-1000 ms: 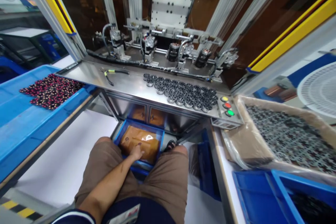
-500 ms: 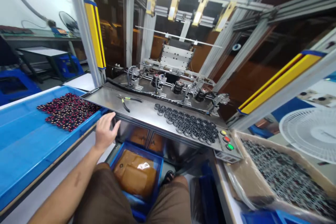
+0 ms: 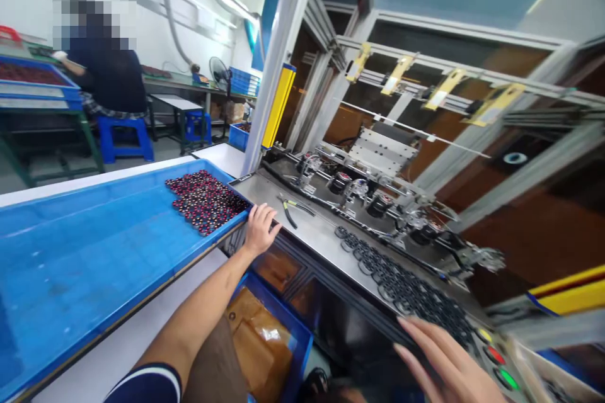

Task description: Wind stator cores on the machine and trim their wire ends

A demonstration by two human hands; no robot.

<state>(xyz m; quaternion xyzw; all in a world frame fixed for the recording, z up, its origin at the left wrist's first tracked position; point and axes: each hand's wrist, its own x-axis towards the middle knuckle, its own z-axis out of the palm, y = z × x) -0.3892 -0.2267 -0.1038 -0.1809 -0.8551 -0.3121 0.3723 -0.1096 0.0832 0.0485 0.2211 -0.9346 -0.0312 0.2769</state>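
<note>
My left hand (image 3: pixel 261 228) rests at the corner where a large blue tray (image 3: pixel 118 271) meets the front edge of the metal bench (image 3: pixel 326 236). Its fingers lie apart and hold nothing. A cluster of small black parts with red and gold-coloured spots (image 3: pixel 205 201) fills the tray's near corner beside it. Pliers with yellow-black handles (image 3: pixel 290 213) lie on the bench. Low on the right, my right hand (image 3: pixel 449 362) is over the bench's front edge, fingers stretched out with nothing in them. Close to it spread many black ring-shaped parts (image 3: pixel 401 280) in rows.
Behind the bench top stands a row of machine fixtures (image 3: pixel 380 204) inside an aluminium frame. Yellow bars (image 3: pixel 280 107) flank the opening. Red and green buttons (image 3: pixel 508 379) are at far right. A blue bin (image 3: pixel 302 352) sits below. A co-worker (image 3: pixel 111 69) sits at far left.
The view has turned left, bringing the co-worker into sight. My left hand has come onto the tray corner and bench edge. My right hand has entered at the lower right.
</note>
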